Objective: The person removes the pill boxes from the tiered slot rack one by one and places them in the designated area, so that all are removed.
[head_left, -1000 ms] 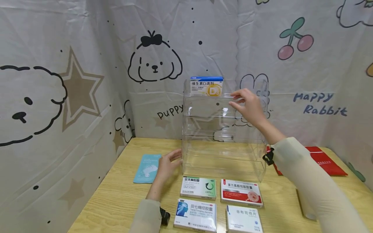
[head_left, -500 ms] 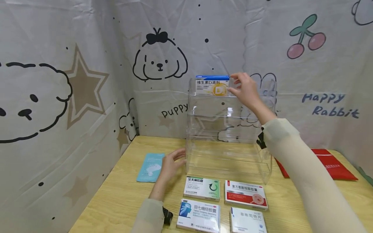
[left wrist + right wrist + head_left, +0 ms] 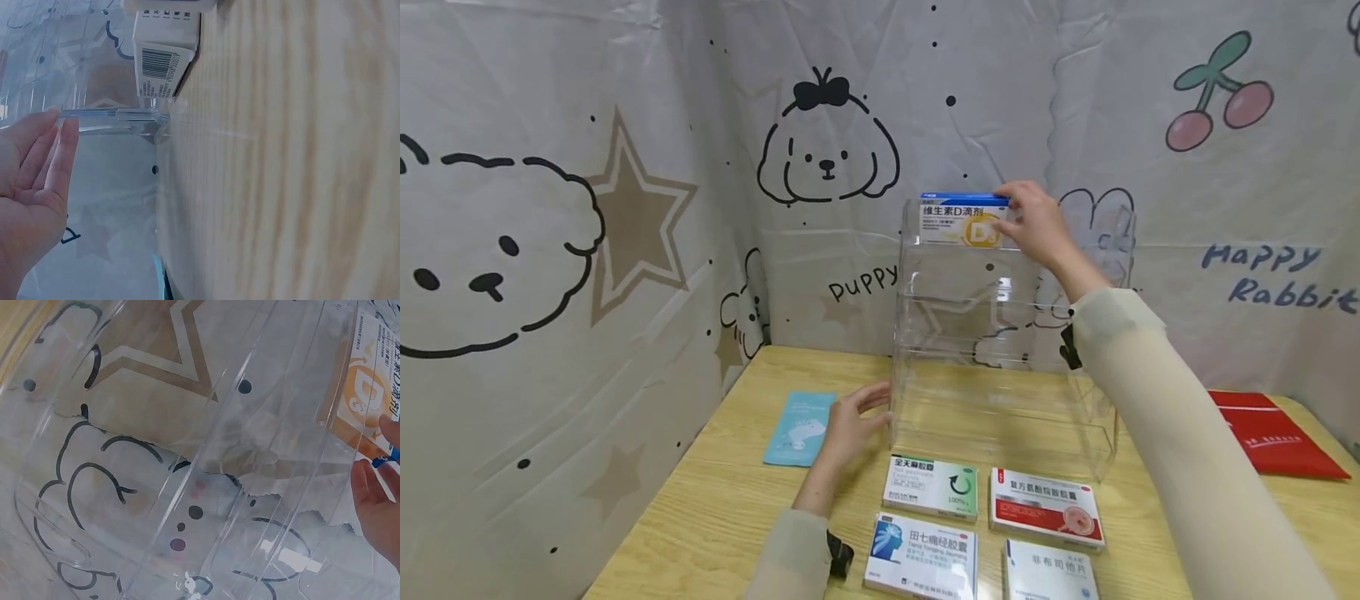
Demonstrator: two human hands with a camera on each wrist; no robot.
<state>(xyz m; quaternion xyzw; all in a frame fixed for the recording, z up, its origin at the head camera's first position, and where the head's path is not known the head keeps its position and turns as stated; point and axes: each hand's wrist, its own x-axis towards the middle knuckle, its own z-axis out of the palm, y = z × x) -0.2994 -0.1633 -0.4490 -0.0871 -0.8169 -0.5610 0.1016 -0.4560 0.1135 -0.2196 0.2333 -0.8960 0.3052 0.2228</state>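
A clear tiered acrylic rack (image 3: 1000,433) stands on the wooden table. In its top tier, at the left, sits a white, blue and orange vitamin D drops box (image 3: 958,221). My right hand (image 3: 1037,225) pinches this box at its right end, thumb on the front and fingers at the top edge; the right wrist view shows the box (image 3: 365,387) beside the fingers. My left hand (image 3: 850,425) touches the rack's left side panel low down with fairly straight fingers. In the left wrist view, those fingertips (image 3: 67,128) meet the panel's edge.
Before the rack lie a green-white medicine box (image 3: 930,487), a red-white one (image 3: 1047,507), a blue-white one (image 3: 921,556) and a white one (image 3: 1050,571). A light-blue packet (image 3: 799,427) lies left, a red packet (image 3: 1277,433) right. Patterned cloth (image 3: 820,275) hangs behind.
My right hand has moved up and left from the top tier's front edge to the vitamin D box and now pinches it. The left hand stays at the rack; the head view has shifted slightly.
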